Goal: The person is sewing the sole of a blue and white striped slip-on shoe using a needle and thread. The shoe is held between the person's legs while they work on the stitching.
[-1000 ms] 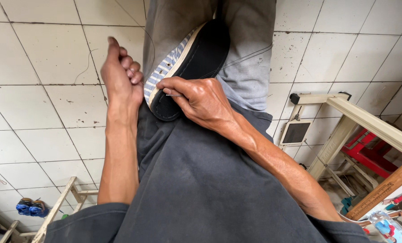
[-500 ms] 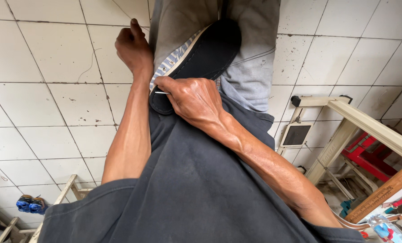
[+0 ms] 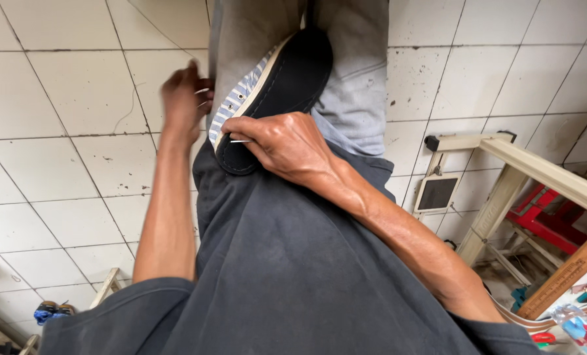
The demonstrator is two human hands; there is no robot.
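The left hand (image 3: 185,98) has dropped from its raised, clenched pose half a second ago and now sits blurred beside the shoe (image 3: 274,98), fingers curled, their hold impossible to tell; the right hand (image 3: 287,144) stays on the heel end, fingertips pinching a thin needle (image 3: 241,141); the shoe lies sole-up on the lap against grey trousers (image 3: 359,98), black sole, cream rim, blue-and-white striped canvas.
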